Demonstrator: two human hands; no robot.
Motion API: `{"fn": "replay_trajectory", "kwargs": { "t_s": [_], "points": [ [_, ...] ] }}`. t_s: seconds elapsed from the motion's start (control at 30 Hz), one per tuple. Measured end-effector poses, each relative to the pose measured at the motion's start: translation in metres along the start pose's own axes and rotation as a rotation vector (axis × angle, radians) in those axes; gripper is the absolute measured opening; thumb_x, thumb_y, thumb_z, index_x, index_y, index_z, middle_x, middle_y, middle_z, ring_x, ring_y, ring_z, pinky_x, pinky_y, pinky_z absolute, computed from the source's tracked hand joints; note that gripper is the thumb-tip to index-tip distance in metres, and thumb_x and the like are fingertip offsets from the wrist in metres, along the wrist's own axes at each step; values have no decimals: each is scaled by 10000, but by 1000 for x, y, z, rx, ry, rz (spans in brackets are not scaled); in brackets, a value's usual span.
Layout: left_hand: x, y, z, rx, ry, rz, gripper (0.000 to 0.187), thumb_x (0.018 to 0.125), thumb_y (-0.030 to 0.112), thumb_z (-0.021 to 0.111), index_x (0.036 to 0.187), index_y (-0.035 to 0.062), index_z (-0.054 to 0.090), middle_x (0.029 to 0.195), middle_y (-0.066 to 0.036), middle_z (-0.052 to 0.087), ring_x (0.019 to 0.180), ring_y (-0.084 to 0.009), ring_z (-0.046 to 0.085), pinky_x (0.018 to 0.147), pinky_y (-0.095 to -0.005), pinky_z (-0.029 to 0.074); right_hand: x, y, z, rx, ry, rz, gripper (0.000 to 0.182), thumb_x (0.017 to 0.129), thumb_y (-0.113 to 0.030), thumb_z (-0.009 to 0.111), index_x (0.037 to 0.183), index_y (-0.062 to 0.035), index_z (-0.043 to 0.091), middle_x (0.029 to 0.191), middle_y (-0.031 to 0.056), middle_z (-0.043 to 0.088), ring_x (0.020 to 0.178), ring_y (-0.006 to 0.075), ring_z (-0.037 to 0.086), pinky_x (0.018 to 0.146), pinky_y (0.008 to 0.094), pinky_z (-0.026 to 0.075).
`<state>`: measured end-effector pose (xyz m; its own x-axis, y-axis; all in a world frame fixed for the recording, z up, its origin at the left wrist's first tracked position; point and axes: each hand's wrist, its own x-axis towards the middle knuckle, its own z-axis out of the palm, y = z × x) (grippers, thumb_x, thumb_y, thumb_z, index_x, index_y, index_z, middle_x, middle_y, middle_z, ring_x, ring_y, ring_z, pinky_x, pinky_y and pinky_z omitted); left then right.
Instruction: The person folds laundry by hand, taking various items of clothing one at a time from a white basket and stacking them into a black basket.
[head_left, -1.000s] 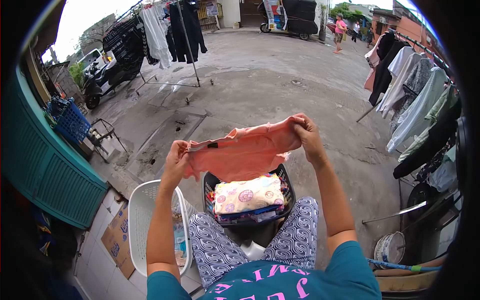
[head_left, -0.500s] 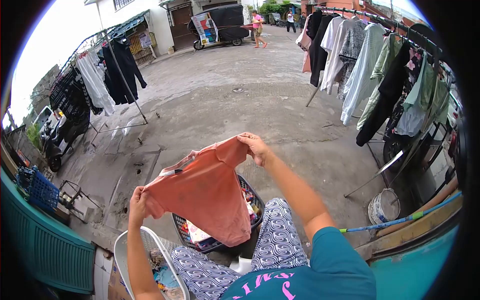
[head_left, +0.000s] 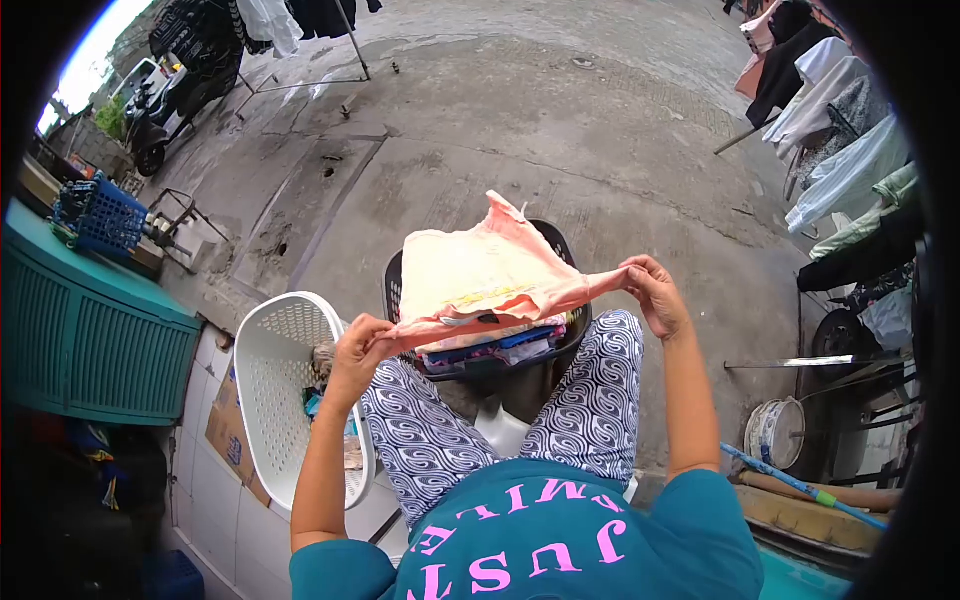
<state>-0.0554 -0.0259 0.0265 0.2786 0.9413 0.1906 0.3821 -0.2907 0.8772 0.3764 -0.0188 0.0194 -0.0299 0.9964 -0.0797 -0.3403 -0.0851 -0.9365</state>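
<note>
The peach shirt (head_left: 462,272), which hung down from the hands a moment ago, now billows forward above the dark basket (head_left: 492,371) and its folded clothes (head_left: 512,350). Its collar faces the person and its body reaches away — the long axis is the held sleeve-to-sleeve edge, running left to right and rising slightly towards the right. The left hand (head_left: 358,352) pinches one end beside the white basket (head_left: 268,385); the right hand (head_left: 655,294) pinches the other, thumb and fingers closed on cloth — the hands are wide apart.
</note>
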Motion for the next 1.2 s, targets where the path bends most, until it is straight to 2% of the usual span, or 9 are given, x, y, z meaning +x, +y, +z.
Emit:
{"fn": "replay_trajectory", "kwargs": {
  "t_s": [0.27, 0.47, 0.6, 0.73, 0.83, 0.93, 1.0, 1.07, 1.2],
  "points": [
    [-46, -36, 41, 123, -174, -271, 144, 776, 78, 607, 908, 24, 591, 809, -71, 542, 745, -169, 538, 670, -262, 427, -34, 75, -19, -162, 19, 310, 119, 806, -167, 592, 879, -75, 601, 828, -8, 607, 777, 81, 556, 738, 222, 419],
    [55, -44, 10, 314, 60, -135, 216, 753, 124, 623, 950, 49, 577, 944, -82, 553, 868, -243, 551, 733, -315, 440, 64, 63, 1, -123, 127, 167, 200, 808, -198, 596, 965, -75, 581, 888, -9, 592, 833, 86, 545, 760, 236, 417],
    [80, -76, 37, 679, 225, 16, 378, 711, 123, 637, 1068, 90, 517, 1131, -100, 473, 1047, -292, 465, 835, -398, 402, 107, 90, 18, -821, 477, -300, 300, 786, -142, 559, 1067, -39, 531, 1082, 106, 535, 989, 233, 514, 848, 333, 405],
    [52, -129, 117, 554, -76, -67, 435, 699, 131, 628, 1110, 75, 496, 1222, -211, 402, 1089, -373, 441, 924, -422, 362, 87, 166, 66, -1343, 13, -427, 406, 790, -295, 566, 1175, -183, 505, 1275, 143, 407, 1153, 307, 409, 944, 429, 327],
    [13, -171, 149, 708, -289, -217, 549, 699, 176, 633, 1215, 133, 452, 1349, -185, 285, 1220, -379, 312, 978, -463, 307, 56, 211, 69, -1575, -192, 165, 646, 804, -472, 495, 1359, -240, 260, 1449, 110, 108, 1327, 334, 88, 997, 556, 195],
    [11, -156, 150, 691, -407, -371, 586, 708, 185, 627, 1258, 180, 426, 1409, -153, 201, 1282, -366, 216, 995, -498, 275, 38, 228, 61, -1635, -197, 186, 695, 810, -523, 460, 1384, -253, 177, 1462, 83, 26, 1330, 336, 67, 950, 603, 239],
    [11, -159, 144, 606, -404, -385, 569, 722, 180, 614, 1260, 174, 427, 1413, -152, 193, 1282, -367, 218, 975, -513, 296, 42, 219, 59, -1626, -251, 195, 693, 815, -493, 479, 1383, -219, 191, 1456, 113, 44, 1322, 355, 84, 989, 545, 236],
    [22, -146, 126, 492, -412, -355, 445, 755, 201, 589, 1156, 33, 494, 1251, -171, 437, 1163, -320, 410, 962, -401, 345, 53, 239, 29, -1546, -300, -86, 668, 817, -434, 506, 1371, -176, 237, 1443, 144, 100, 1303, 371, 150, 998, 456, 280],
    [19, -85, 12, -302, -286, -317, 421, 853, 166, 518, 1230, 5, 421, 1198, -127, 513, 1086, -191, 492, 932, -281, 360, 49, 162, 31, -1240, -328, 352, 366, 839, -214, 514, 1162, -44, 522, 1197, 183, 501, 1164, 328, 421, 984, 337, 299]
  ]
}}
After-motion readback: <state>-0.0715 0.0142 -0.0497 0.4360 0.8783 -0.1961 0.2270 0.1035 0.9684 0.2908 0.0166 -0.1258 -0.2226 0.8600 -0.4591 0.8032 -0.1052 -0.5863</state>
